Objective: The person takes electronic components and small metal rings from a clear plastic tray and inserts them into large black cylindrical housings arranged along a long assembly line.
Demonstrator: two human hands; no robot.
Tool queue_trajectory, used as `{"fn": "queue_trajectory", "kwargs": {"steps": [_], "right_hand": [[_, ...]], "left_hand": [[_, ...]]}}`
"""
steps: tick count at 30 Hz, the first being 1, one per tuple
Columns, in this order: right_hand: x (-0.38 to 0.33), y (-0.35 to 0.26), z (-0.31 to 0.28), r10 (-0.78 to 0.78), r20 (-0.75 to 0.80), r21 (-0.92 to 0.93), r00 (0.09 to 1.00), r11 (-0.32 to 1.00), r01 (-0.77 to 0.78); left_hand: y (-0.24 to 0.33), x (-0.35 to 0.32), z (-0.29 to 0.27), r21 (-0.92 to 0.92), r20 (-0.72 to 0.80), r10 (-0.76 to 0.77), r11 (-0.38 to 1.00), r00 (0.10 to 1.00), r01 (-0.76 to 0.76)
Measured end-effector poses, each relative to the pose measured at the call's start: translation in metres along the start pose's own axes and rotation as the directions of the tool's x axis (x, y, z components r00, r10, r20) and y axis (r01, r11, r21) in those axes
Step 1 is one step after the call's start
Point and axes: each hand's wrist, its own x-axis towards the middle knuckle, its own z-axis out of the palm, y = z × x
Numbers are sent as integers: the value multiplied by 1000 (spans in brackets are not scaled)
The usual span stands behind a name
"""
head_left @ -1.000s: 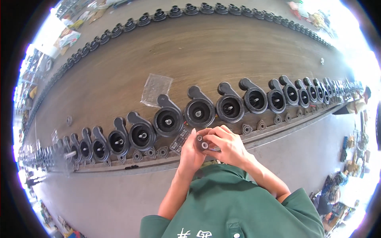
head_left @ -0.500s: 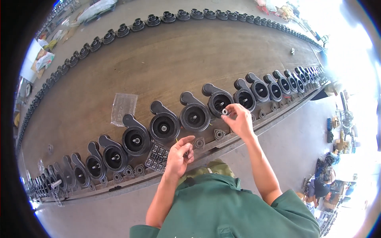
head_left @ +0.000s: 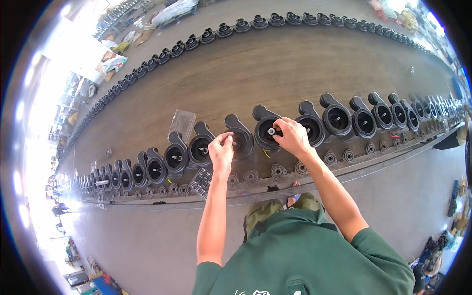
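Observation:
My right hand [head_left: 294,138] is closed in a pinch at a small pale metal ring [head_left: 271,131], with the fingertips over the bowl of a black round housing [head_left: 260,113]. The ring sits at the housing's central shaft; whether it is seated there I cannot tell. My left hand [head_left: 221,152] has its fingertips pinched together beside the neighbouring housing [head_left: 244,140] on the left. Anything between those fingers is too small or hidden to make out. Below the hands, a round grey flange [head_left: 278,171] lies near the table's front edge.
Similar housings with shafts [head_left: 337,118] run in a long row both ways. A second row of black parts [head_left: 241,24] lines the far edge. A dark compartmented tray [head_left: 202,180] and a clear plastic sheet [head_left: 183,123] lie left of my hands.
My right hand has brought the ring down into the housing's bowl, over its shaft. My left hand has risen from the near edge to beside a housing. The whole view has shifted.

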Motion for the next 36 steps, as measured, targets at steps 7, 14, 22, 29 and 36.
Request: {"fn": "queue_trajectory", "kwargs": {"steps": [7, 14, 22, 29, 36], "right_hand": [[-27, 4, -45, 91, -32, 186, 995, 979, -84], [-74, 15, -67, 223, -21, 299, 975, 932, -206], [-95, 18, -82, 308, -39, 389, 951, 881, -269], [-82, -12, -81, 224, -98, 391, 970, 904, -170], [-77, -82, -69, -153, -108, 275, 982, 945, 177]], "left_hand": [[-12, 4, 16, 574, -21, 243, 797, 970, -188], [-16, 15, 13, 749, 112, 285, 605, 952, -269], [4, 5, 9, 807, 97, 282, 539, 955, -242], [-4, -14, -24, 75, -64, -9, 997, 998, 14], [51, -96, 17, -578, 511, -208, 634, 834, 513]]}}
